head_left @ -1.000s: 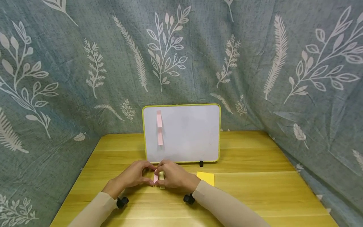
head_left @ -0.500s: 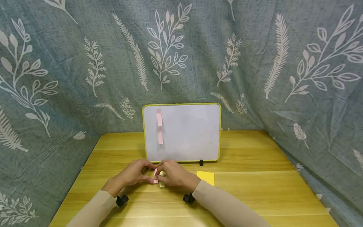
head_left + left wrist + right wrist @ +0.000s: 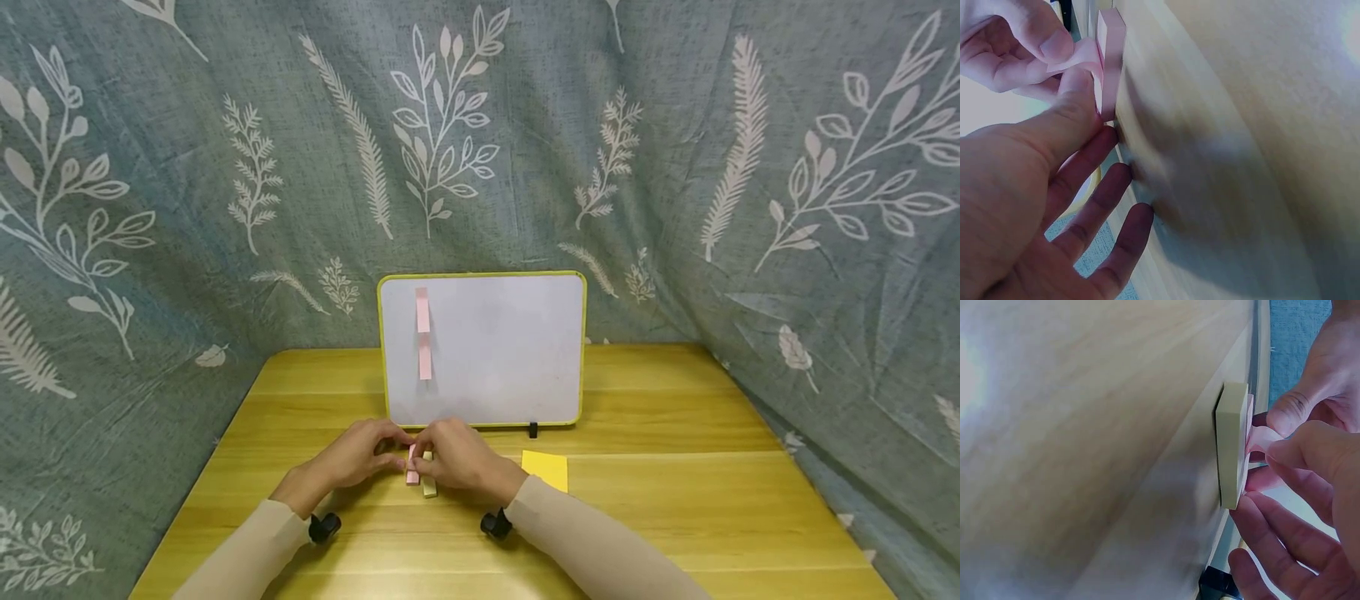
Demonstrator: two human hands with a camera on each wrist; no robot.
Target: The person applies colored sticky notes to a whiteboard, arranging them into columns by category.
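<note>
A narrow pink sticky note pad (image 3: 412, 478) lies on the table in front of the whiteboard. My left hand (image 3: 356, 456) steadies it, thumb and index finger at its left side and far end. With thumb and finger, my right hand (image 3: 459, 457) pinches the top pink sticky note (image 3: 1082, 55), which curls up off the pad in the left wrist view. A pale yellow sticky note pad (image 3: 1231, 450) of similar shape lies just right of the pink one, partly under the right hand in the head view.
The yellow-framed whiteboard (image 3: 502, 350) stands behind the hands, with two pink strips (image 3: 423, 310) stuck one below the other at its left. A black foot (image 3: 533, 430) props it. A square yellow note (image 3: 547, 468) lies right of the right hand, near the sleeve.
The left thumb has drawn back from the near end of the pink pad to its side. The right fingers have shifted slightly on the pad, with the top sheet now lifted.
</note>
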